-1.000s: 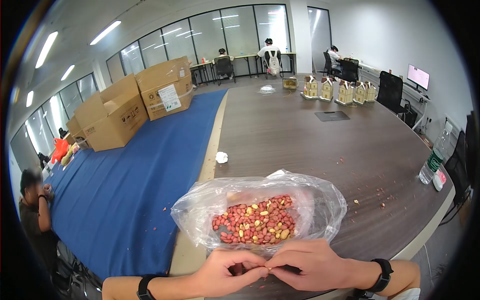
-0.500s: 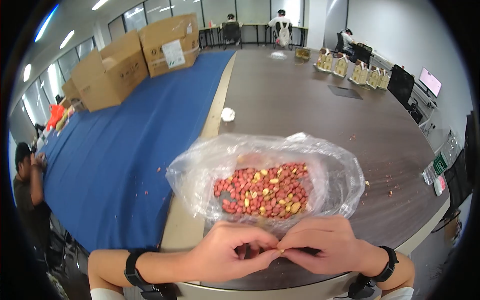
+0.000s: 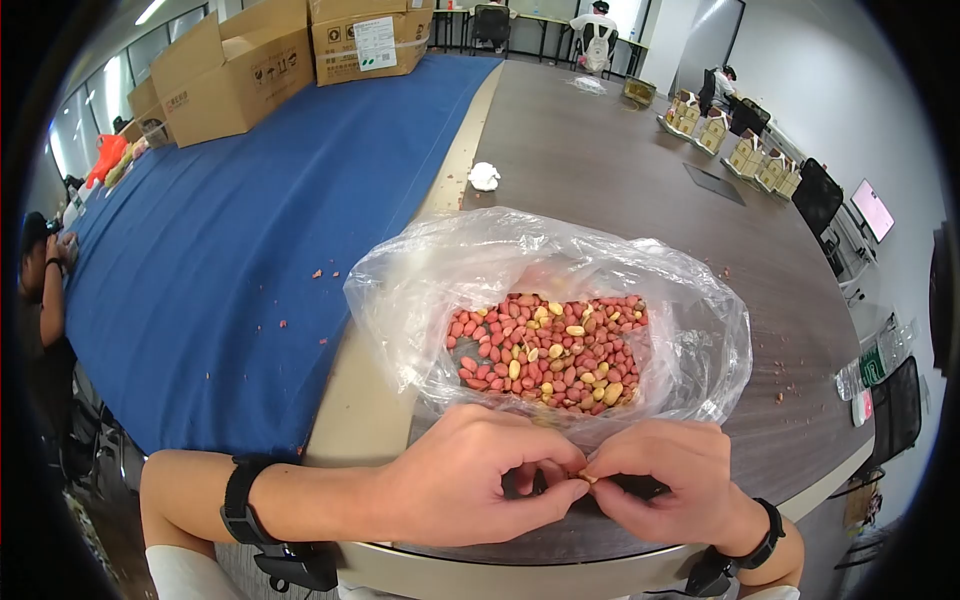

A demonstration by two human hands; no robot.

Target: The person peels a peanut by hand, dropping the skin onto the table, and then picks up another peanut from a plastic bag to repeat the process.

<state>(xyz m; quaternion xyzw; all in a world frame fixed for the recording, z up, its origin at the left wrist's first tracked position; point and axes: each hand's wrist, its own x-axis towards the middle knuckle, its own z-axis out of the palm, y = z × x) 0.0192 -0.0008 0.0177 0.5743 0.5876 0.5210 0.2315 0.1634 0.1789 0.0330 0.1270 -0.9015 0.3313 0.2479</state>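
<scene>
**Hands pinch a single peanut [image 3: 588, 478] at the counter [image 3: 600, 170] edge**

Left hand [image 3: 470, 485] and right hand [image 3: 668, 482] meet fingertip to fingertip, both nipping the one peanut. The open plastic bag [image 3: 420, 290] of red-skinned nuts lies just beyond at 12 o'clock – its heap running 9 to 3, equally near either hand. Printing on the cardboard boxes [image 3: 240, 70] at 10 o'clock is unreadable.
</scene>
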